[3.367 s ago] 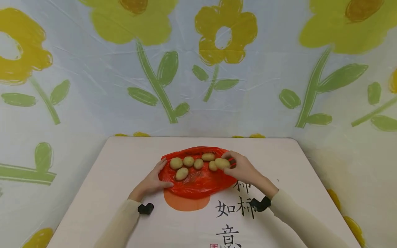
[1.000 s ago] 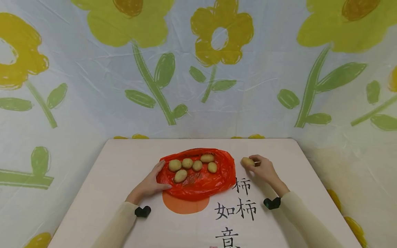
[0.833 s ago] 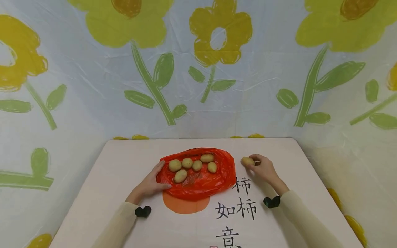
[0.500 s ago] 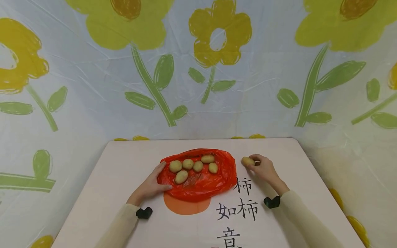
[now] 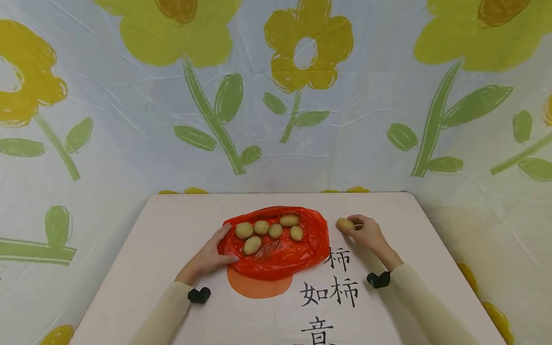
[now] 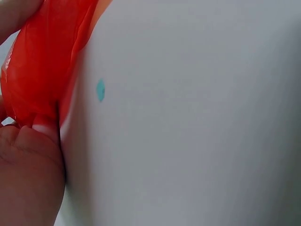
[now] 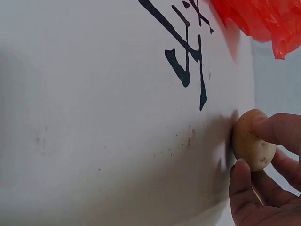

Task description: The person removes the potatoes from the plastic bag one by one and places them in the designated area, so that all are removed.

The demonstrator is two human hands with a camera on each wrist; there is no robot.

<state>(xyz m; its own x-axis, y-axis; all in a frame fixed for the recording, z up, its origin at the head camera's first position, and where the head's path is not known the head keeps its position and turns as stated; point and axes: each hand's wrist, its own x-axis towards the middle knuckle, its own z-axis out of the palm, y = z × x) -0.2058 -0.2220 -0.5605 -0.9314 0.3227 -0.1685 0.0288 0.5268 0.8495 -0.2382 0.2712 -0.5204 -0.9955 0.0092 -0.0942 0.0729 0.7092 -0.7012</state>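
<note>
An opened-out red plastic bag (image 5: 297, 254) lies at the middle of the table, with several potatoes (image 5: 244, 231) on it. My left hand (image 5: 211, 254) holds the bag's left edge, its thumb along the front side and its fingers along the left. In the left wrist view red plastic (image 6: 40, 70) bulges between thumb and fingers. To the right of the bag, my right hand (image 5: 368, 235) pinches one potato (image 5: 345, 224) low at the tabletop. The right wrist view shows this same potato (image 7: 253, 146) between thumb and fingertips, its underside close against the white surface.
The pale table (image 5: 164, 230) bears a printed orange round shape (image 5: 258, 285) and black characters (image 5: 316, 292) in front of the bag. A flower-patterned cloth (image 5: 345, 158) hangs behind and at both sides. A dark band is on each wrist.
Since the oldest frame, my right hand has taken the potato off the bag and moved it right, down to the table. My left hand stays at the bag. Over the last second little differs.
</note>
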